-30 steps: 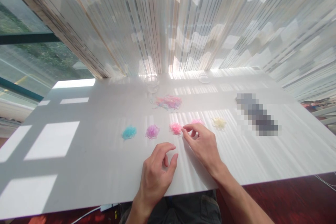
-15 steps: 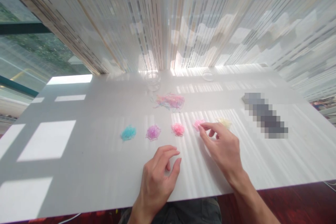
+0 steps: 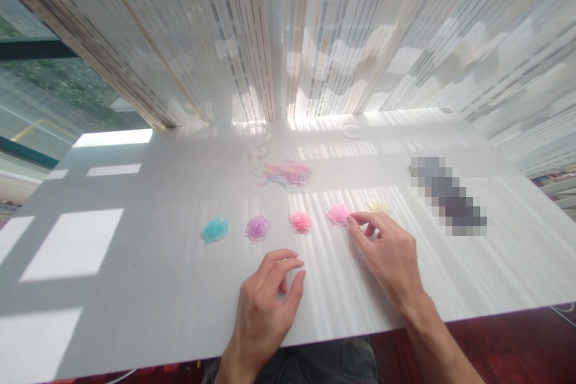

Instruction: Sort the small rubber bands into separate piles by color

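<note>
Small piles of thin bands lie in a row on the white table (image 3: 171,288): teal (image 3: 215,230), purple (image 3: 258,228), coral pink (image 3: 300,222), light pink (image 3: 337,215) and pale yellow (image 3: 379,207). Behind them is a larger mixed-colour pile (image 3: 288,173). My right hand (image 3: 389,252) is at the right edge of the light pink pile, thumb and forefinger pinched together; anything between them is too small to make out. My left hand (image 3: 270,300) rests below the coral pile, its fingers curved and apart from the thumb, holding nothing.
A clear round container (image 3: 257,137) stands at the back of the table, and a clear round lid or dish (image 3: 353,128) lies to its right. A pixelated dark object (image 3: 450,197) is on the right side. Striped curtains (image 3: 279,30) hang behind the table.
My right hand has shifted slightly right relative to the light pink pile, uncovering more of it. The view has moved a little; my left hand keeps its pose.
</note>
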Demonstrator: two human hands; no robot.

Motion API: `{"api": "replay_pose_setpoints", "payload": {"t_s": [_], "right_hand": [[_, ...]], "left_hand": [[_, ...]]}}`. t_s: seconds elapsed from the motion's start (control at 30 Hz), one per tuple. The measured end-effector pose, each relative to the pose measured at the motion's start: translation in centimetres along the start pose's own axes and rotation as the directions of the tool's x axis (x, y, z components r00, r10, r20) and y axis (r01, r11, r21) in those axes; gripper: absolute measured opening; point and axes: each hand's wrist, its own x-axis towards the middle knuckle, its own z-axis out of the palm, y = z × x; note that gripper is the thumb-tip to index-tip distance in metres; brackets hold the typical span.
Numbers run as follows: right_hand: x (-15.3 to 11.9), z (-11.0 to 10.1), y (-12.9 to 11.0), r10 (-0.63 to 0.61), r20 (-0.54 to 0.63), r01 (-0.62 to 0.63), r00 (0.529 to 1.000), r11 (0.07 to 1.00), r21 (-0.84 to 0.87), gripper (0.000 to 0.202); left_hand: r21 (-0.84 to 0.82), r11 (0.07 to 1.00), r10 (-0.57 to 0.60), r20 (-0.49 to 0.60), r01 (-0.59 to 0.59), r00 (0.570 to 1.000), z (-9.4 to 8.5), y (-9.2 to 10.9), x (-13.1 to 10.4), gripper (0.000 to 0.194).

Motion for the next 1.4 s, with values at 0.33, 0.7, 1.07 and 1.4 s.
{"api": "replay_pose_setpoints", "payload": {"t_s": [0.33, 0.7, 1.07, 1.4], "right_hand": [[-0.3, 0.2, 0.4, -0.008, 0.003, 0.008, 1.000, 1.000, -0.019, 0.040], [-0.5, 0.3, 0.7, -0.026, -0.001, 0.026, 1.000, 0.999, -0.024, 0.033], [-0.9, -0.3, 0.3, -0.030, -0.068, 0.027, 0.997, 0.999, -0.045, 0.029], [-4.3, -0.4, 0.6, -0.148, -0.020, 0.149, 0.989, 0.983, 0.103, 0.014]], "left_hand": [[-0.002, 1.000, 0.008, 0.000, -0.008, 1.000, 0.1, -0.1, 0.0, 0.009], [-0.015, 1.000, 0.001, 0.017, -0.001, 1.000, 0.1, 0.0, -0.1, 0.008], [-0.011, 1.000, -0.002, 0.021, 0.002, 1.000, 0.2, -0.2, -0.1, 0.009], [-0.037, 0.999, -0.005, 0.062, 0.008, 0.998, 0.1, 0.0, 0.0, 0.008]]}}
